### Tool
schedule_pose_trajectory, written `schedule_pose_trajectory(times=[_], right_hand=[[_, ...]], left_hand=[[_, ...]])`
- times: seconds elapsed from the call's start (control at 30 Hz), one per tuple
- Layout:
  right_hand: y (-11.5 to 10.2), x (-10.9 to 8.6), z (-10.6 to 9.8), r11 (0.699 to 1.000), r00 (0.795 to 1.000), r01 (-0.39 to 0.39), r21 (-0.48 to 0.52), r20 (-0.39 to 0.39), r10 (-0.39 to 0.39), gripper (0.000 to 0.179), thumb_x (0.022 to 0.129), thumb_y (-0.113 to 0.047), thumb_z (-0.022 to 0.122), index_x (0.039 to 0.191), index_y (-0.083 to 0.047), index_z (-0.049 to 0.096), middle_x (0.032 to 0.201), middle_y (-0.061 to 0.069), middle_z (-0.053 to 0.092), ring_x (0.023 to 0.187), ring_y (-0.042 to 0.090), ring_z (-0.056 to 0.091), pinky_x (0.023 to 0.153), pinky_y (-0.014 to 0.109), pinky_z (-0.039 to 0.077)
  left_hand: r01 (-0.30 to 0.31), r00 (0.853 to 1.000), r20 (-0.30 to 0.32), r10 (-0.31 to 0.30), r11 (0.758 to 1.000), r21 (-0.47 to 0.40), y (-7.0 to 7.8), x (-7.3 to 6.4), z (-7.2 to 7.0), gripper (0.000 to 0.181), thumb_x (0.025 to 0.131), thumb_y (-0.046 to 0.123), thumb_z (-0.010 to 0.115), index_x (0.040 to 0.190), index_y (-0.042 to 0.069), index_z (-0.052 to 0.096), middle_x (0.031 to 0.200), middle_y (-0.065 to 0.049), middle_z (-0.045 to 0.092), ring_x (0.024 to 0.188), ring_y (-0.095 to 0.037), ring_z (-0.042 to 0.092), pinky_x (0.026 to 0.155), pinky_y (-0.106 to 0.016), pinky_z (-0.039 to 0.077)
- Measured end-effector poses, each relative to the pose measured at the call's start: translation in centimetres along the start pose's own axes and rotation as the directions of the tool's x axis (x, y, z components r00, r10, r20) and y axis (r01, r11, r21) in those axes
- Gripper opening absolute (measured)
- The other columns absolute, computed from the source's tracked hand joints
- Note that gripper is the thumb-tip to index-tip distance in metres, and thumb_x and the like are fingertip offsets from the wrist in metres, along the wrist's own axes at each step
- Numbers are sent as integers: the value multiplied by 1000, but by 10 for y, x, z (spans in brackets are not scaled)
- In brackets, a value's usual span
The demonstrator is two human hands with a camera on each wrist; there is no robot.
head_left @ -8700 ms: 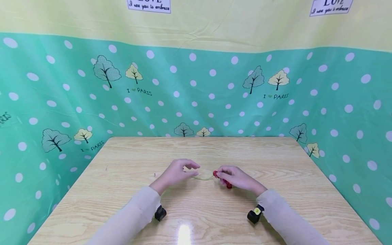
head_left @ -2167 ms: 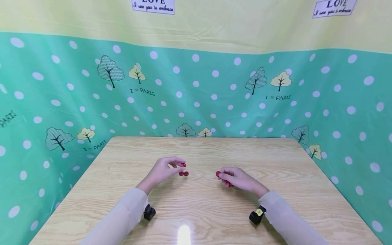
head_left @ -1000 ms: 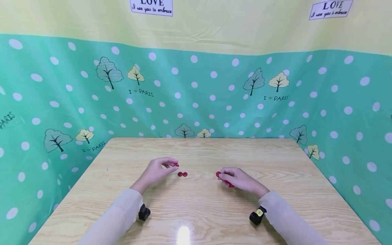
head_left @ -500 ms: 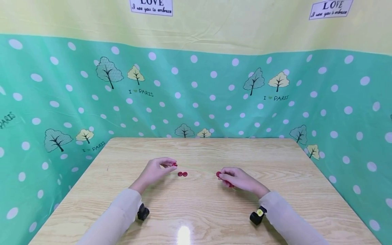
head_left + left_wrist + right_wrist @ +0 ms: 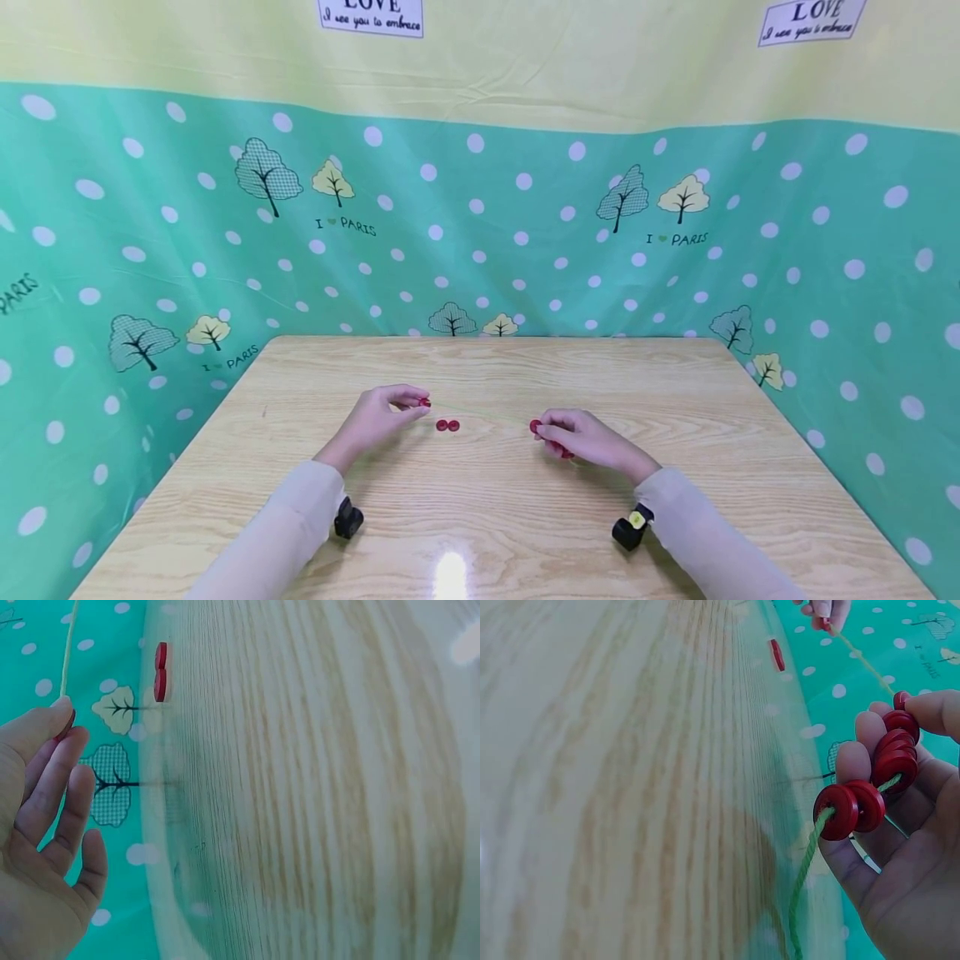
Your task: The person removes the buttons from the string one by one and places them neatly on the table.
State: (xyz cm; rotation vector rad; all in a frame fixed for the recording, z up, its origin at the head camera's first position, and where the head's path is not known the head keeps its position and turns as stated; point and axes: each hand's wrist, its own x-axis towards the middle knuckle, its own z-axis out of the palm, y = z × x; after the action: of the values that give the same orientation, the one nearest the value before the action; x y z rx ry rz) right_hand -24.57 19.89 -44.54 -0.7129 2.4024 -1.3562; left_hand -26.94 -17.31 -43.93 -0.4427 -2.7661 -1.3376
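My left hand (image 5: 381, 417) pinches a red button (image 5: 424, 402) between thumb and fingers, above the table's left-middle. From there a thin yellow-green string (image 5: 483, 414) runs nearly straight to my right hand (image 5: 583, 437). In the right wrist view, several red buttons (image 5: 838, 811) are threaded on that string, lying along the curled fingers; thumb and forefinger pinch near the far-end one. A tail of the string (image 5: 804, 874) hangs below them. Two more red buttons (image 5: 442, 426) sit side by side on the table, just right of and nearer than the left hand.
The wooden table (image 5: 480, 517) has a bright light reflection near its front edge. Behind it hangs a green and yellow dotted cloth (image 5: 480, 208). Black wrist cameras (image 5: 348, 518) are strapped to both wrists.
Earliest, the left hand was at the slack string, with no button seen in it. Later it holds a button and has drawn leftward, straightening the string. The right hand has barely moved.
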Motion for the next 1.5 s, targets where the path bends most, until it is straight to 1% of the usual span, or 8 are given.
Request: schedule_pose_trajectory(times=[0.4, 0.67, 0.77, 0.93, 1.13, 1.23, 1.37, 1.5], right_hand=[[1, 0, -1, 1000, 1000, 3, -3, 0, -3, 34, 106, -33, 53, 102, -1, 65, 75, 13, 60, 61, 14, 48, 53, 23, 38], [4, 0, 0, 1000, 1000, 10, 2, 2, -10, 35, 106, -34, 52, 102, -2, 64, 76, 13, 60, 61, 13, 47, 51, 23, 37], [4, 0, 0, 1000, 1000, 14, 6, 6, -14, 34, 106, -33, 52, 101, -1, 64, 77, 13, 60, 61, 13, 47, 52, 23, 37], [5, 0, 1, 1000, 1000, 15, 5, 6, -15, 35, 106, -33, 52, 101, -2, 64, 76, 11, 60, 61, 13, 48, 52, 23, 38], [3, -1, 1, 1000, 1000, 12, -3, 5, -12, 35, 106, -34, 51, 102, -2, 65, 76, 10, 60, 61, 12, 48, 52, 22, 38], [3, -2, 2, 1000, 1000, 10, -9, 6, -10, 34, 106, -33, 51, 102, -2, 65, 77, 9, 61, 62, 11, 49, 52, 22, 38], [2, -2, 2, 1000, 1000, 6, -8, 6, -6, 35, 106, -34, 51, 101, -2, 65, 77, 10, 61, 62, 12, 49, 52, 22, 39], [2, -2, 2, 1000, 1000, 7, -2, 6, -7, 35, 107, -34, 51, 101, -2, 65, 77, 10, 61, 62, 12, 49, 52, 23, 39]], left_hand=[[-2, 1000, 11, 2, 1000, 18, -2, 2, 2, 29, 90, 23, 77, 117, 12, 74, 97, 9, 73, 95, -14, 63, 85, -38, 51], [12, 1000, 5, -12, 1000, 21, -2, 3, 2, 30, 90, 25, 78, 116, 11, 75, 98, 8, 73, 93, -13, 64, 82, -37, 51], [11, 1000, 1, -11, 1000, 21, -2, 2, 2, 29, 90, 24, 78, 115, 11, 75, 99, 8, 73, 91, -12, 64, 83, -37, 51], [18, 1000, -7, -18, 1000, 4, -1, 2, 2, 29, 89, 23, 78, 115, 10, 75, 100, 6, 74, 92, -11, 65, 85, -36, 51], [38, 999, -9, -38, 999, -21, -1, 2, 2, 28, 88, 22, 80, 113, 11, 75, 97, 6, 73, 90, -12, 66, 82, -34, 53], [38, 999, -12, -38, 999, -16, -1, 1, 2, 28, 88, 23, 79, 113, 11, 75, 96, 7, 73, 90, -13, 65, 82, -35, 52], [35, 999, -15, -36, 999, -7, -2, 1, 1, 29, 89, 23, 78, 115, 11, 74, 100, 6, 73, 92, -14, 64, 84, -38, 51], [39, 999, -12, -39, 999, 4, -4, 1, 0, 29, 90, 24, 77, 116, 12, 74, 102, 6, 73, 94, -14, 64, 84, -38, 51]])
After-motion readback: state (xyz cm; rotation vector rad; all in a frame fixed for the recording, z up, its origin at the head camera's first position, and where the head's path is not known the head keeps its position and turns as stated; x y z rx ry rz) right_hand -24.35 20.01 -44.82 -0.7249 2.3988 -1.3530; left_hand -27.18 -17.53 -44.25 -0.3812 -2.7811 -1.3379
